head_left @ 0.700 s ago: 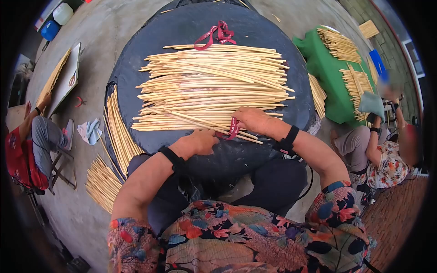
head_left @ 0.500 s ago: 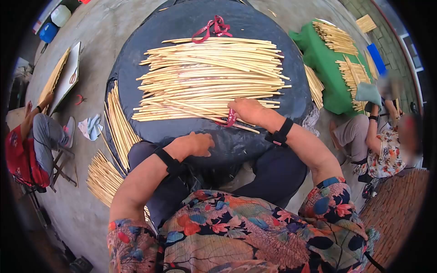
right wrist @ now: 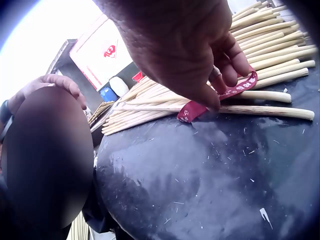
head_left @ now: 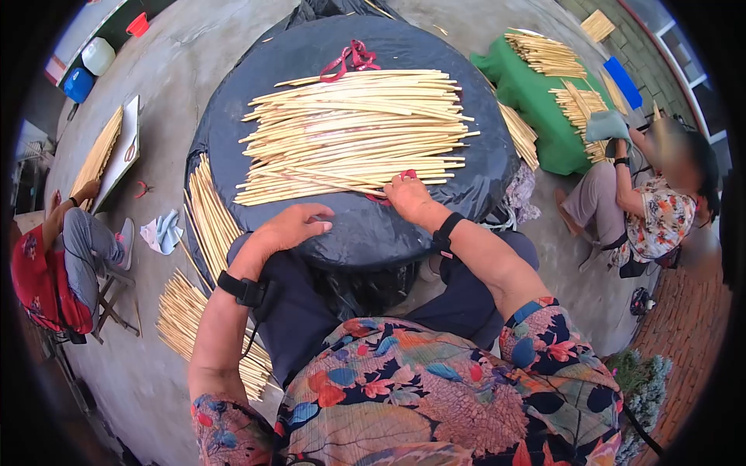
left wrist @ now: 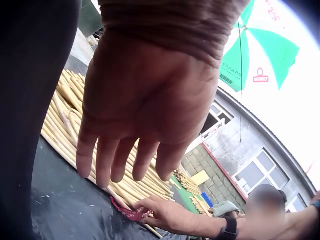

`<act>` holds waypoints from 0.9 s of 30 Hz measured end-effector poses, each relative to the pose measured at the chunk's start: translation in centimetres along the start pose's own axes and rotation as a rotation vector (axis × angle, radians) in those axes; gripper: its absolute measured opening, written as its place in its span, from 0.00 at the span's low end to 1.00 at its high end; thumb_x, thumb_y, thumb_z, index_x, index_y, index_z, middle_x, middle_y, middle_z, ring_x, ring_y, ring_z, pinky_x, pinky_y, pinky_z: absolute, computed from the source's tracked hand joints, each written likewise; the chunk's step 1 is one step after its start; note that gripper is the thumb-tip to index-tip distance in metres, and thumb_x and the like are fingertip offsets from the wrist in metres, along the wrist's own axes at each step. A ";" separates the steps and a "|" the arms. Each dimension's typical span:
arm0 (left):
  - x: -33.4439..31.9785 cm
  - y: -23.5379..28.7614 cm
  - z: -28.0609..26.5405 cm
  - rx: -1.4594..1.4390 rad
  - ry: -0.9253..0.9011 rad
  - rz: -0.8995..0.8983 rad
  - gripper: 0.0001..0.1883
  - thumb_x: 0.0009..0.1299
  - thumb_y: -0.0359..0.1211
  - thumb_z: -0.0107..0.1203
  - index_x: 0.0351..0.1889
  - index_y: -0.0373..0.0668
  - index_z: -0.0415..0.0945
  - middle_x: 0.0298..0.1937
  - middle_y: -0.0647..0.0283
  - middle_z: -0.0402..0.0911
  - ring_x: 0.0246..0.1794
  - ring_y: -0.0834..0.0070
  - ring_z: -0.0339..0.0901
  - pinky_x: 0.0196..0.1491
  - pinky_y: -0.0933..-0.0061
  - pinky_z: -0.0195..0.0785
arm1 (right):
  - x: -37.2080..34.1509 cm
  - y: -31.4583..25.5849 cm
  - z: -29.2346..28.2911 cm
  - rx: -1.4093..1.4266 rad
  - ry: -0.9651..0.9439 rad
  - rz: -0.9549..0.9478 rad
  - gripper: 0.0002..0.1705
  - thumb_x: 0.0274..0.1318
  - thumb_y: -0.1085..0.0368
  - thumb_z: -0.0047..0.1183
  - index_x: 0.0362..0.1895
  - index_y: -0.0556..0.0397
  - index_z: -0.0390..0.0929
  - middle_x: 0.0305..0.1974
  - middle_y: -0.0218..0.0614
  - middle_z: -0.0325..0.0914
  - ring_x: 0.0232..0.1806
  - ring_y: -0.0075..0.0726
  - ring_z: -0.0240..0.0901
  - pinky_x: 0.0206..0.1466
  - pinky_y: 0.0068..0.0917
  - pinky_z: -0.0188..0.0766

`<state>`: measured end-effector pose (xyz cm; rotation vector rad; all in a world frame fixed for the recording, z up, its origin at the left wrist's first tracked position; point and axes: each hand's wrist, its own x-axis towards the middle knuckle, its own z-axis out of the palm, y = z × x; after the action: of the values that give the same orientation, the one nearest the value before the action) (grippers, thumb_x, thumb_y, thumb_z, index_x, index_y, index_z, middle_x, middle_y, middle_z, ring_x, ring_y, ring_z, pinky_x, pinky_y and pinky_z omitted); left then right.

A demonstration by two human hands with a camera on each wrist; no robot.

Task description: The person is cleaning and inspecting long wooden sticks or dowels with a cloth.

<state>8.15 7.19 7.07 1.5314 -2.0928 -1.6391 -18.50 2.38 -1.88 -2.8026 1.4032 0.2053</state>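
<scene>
A wide layer of pale peeled sticks lies across the round table covered in black plastic. At its near right edge my right hand pinches a red ribbon with white print. In the right wrist view the ribbon loops over the nearest sticks, under thumb and curled fingers. My left hand is off to the left by the table's near edge, holding nothing. Its fingers hang straight and slightly spread in the left wrist view. Another red ribbon lies crumpled beyond the sticks.
More sticks lean at the table's left side, with a loose pile below. A green-covered table with stick bundles stands at right, beside a seated person. Another seated person works at left by a white board.
My left hand has moved left, away from the ribbon, and its fingers have straightened. My right hand stays at the ribbon by the near sticks. The head view has shifted slightly.
</scene>
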 end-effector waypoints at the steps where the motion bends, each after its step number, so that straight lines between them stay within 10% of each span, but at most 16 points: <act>1: 0.3 -0.8 0.0 -0.089 0.047 0.088 0.18 0.65 0.36 0.49 0.51 0.37 0.68 0.44 0.62 0.74 0.45 0.73 0.71 0.46 0.74 0.65 | -0.1 -0.2 0.0 -0.007 0.003 0.005 0.10 0.46 0.68 0.44 0.36 0.53 0.71 0.35 0.44 0.70 0.36 0.46 0.72 0.37 0.38 0.70; 16: 1.7 -1.7 -1.0 -1.087 0.256 0.159 0.14 0.66 0.36 0.47 0.44 0.35 0.69 0.37 0.56 0.76 0.37 0.68 0.77 0.38 0.69 0.73 | -1.2 -3.9 -3.9 0.329 -0.486 -0.053 0.15 0.50 0.59 0.46 0.41 0.51 0.71 0.34 0.46 0.75 0.40 0.51 0.71 0.42 0.42 0.66; 27: 5.1 -0.5 0.8 -0.052 0.112 0.149 0.14 0.63 0.36 0.49 0.39 0.35 0.72 0.33 0.54 0.76 0.34 0.66 0.74 0.37 0.71 0.66 | 6.8 13.1 -6.8 0.560 0.327 0.513 0.11 0.50 0.64 0.42 0.35 0.52 0.74 0.33 0.45 0.75 0.39 0.50 0.71 0.42 0.38 0.66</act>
<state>5.46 4.16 3.89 1.3814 -2.0364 -1.5085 -24.12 -11.37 4.87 -2.0507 1.8594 -0.5828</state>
